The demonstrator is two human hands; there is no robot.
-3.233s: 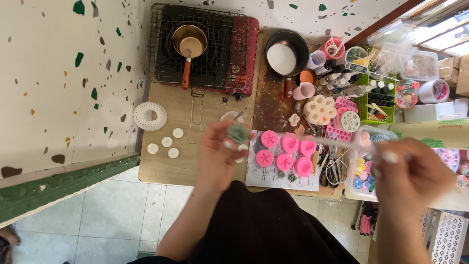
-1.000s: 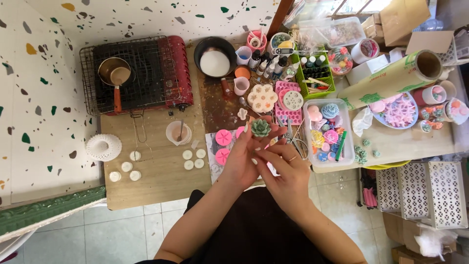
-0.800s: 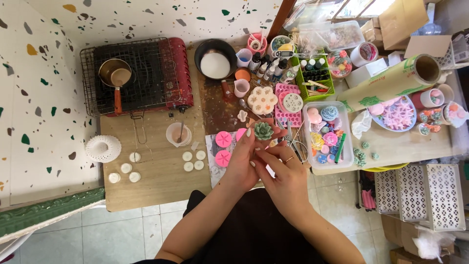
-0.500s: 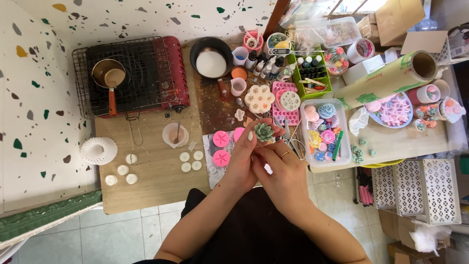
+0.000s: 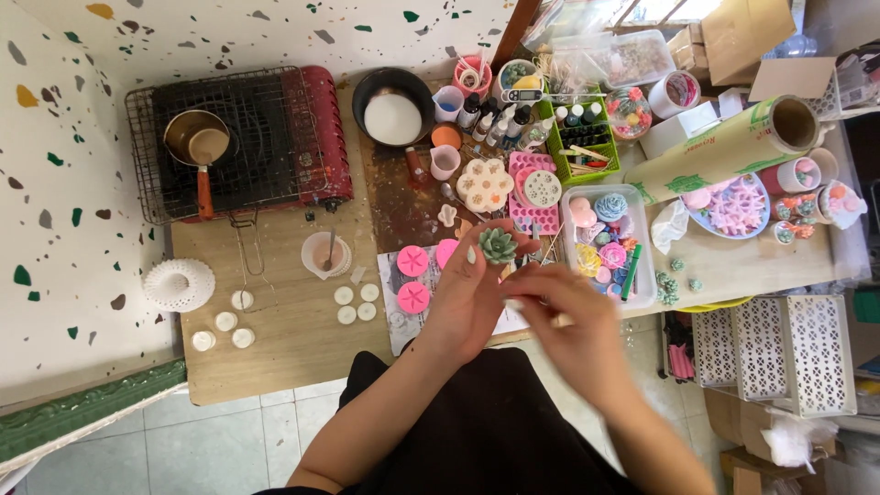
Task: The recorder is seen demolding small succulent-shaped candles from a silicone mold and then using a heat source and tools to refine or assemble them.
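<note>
i see a long roll box [image 5: 724,147], pale with green marks, lying slantwise at the upper right of the frame, its round open end toward the right edge. above it sits a brown carton [image 5: 742,32] at the top edge, and a white box [image 5: 683,126] just left of the roll. a small white meter [image 5: 525,94] with a grey screen rests at top centre, among little bottles [image 5: 484,124] with pale labels too small to make out. a printed sheet [image 5: 403,307] lies under the pink moulds at centre.
</note>
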